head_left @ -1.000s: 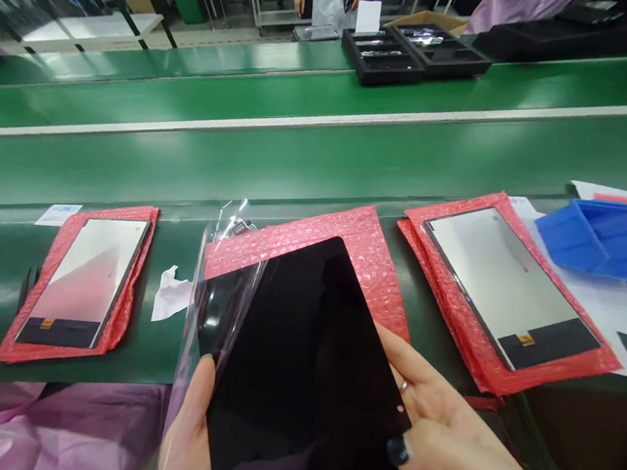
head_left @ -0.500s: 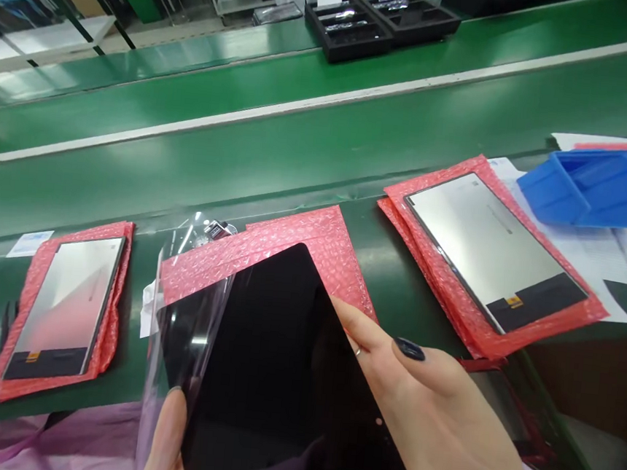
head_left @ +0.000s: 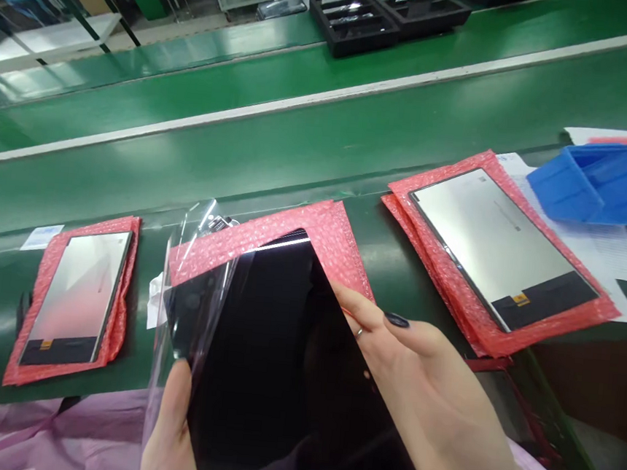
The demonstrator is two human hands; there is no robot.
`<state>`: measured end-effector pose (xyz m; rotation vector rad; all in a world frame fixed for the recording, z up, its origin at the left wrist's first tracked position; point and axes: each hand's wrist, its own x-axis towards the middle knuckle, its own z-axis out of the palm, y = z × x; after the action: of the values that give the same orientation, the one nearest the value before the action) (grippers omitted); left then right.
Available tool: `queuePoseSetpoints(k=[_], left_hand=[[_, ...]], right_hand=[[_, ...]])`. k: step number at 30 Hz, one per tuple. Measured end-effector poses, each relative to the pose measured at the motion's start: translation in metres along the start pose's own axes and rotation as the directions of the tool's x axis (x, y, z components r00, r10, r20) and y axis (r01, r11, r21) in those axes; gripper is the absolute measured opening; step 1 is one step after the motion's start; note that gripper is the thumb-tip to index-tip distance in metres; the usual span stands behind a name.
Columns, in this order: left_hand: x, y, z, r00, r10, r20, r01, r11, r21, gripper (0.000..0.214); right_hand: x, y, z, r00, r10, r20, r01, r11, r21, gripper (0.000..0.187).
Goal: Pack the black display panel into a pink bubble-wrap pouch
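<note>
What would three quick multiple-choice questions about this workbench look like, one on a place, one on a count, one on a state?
1. Where is the blue tray?
A. far right of the bench
B. far left
C. under the dark panel

2. How many silver-faced panels lie flat on red bubble wrap?
A. one
B. two
C. four

3. What is the state of the clear film on the black panel?
A. flat and sealed
B. lifted along the left edge
C. lying on the belt

Answers: 1 A, it sits at the right edge beside the right silver panel. 2 B, that one plus the left silver panel. 3 B, the film stands away from the panel above the left hand, while the right hand steadies the other edge.
</note>
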<state>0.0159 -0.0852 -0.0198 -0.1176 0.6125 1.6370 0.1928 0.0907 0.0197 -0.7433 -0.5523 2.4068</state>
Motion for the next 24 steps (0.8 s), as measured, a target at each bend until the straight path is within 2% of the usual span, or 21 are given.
queuePoseSetpoints(k=[3, 5, 7, 8, 10, 12, 14, 19, 24], left_hand=[[0.016, 0.006, 0.010, 0.995, 0.034, 0.092, -0.030, 0.999, -0.037, 0.049], [0.027, 0.012, 0.019, 0.986, 0.076, 0.150, -0.066, 0.996, -0.067, 0.058], [0.038, 0.017, 0.029, 0.978, 0.121, 0.171, -0.109, 0.991, -0.076, 0.071], [0.043, 0.019, 0.034, 0.981, 0.136, 0.139, -0.128, 0.989, -0.068, 0.077], [0.051, 0.021, 0.042, 0.984, 0.179, -0.009, -0.179, 0.983, -0.035, 0.086], [0.057, 0.022, 0.048, 0.960, 0.217, -0.176, -0.223, 0.975, -0.012, 0.088], [0.061, 0.021, 0.053, 0.932, 0.251, -0.262, -0.264, 0.964, -0.015, 0.084], [0.062, 0.018, 0.058, 0.901, 0.276, -0.334, -0.308, 0.950, -0.047, 0.074], [0.063, 0.018, 0.060, 0.903, 0.291, -0.315, -0.333, 0.939, -0.087, 0.068]], right_hand=[[0.010, 0.003, -0.010, 0.977, 0.171, 0.124, -0.186, 0.975, 0.121, 0.024], [0.012, 0.007, -0.019, 0.970, 0.233, 0.065, -0.240, 0.962, 0.133, 0.029], [0.010, 0.011, -0.029, 0.975, 0.223, 0.000, -0.221, 0.966, 0.135, 0.027], [0.009, 0.012, -0.033, 0.979, 0.205, -0.002, -0.203, 0.970, 0.131, 0.027], [0.008, 0.014, -0.039, 0.979, 0.203, 0.033, -0.205, 0.971, 0.123, 0.029], [0.007, 0.014, -0.042, 0.972, 0.224, 0.069, -0.229, 0.970, 0.078, 0.031], [0.007, 0.014, -0.042, 0.972, 0.221, 0.085, -0.221, 0.975, -0.007, 0.033], [0.001, 0.015, -0.035, 0.990, 0.126, 0.069, -0.106, 0.963, -0.248, 0.031], [-0.001, 0.015, -0.035, 0.989, 0.145, 0.014, -0.131, 0.925, -0.356, 0.037]])
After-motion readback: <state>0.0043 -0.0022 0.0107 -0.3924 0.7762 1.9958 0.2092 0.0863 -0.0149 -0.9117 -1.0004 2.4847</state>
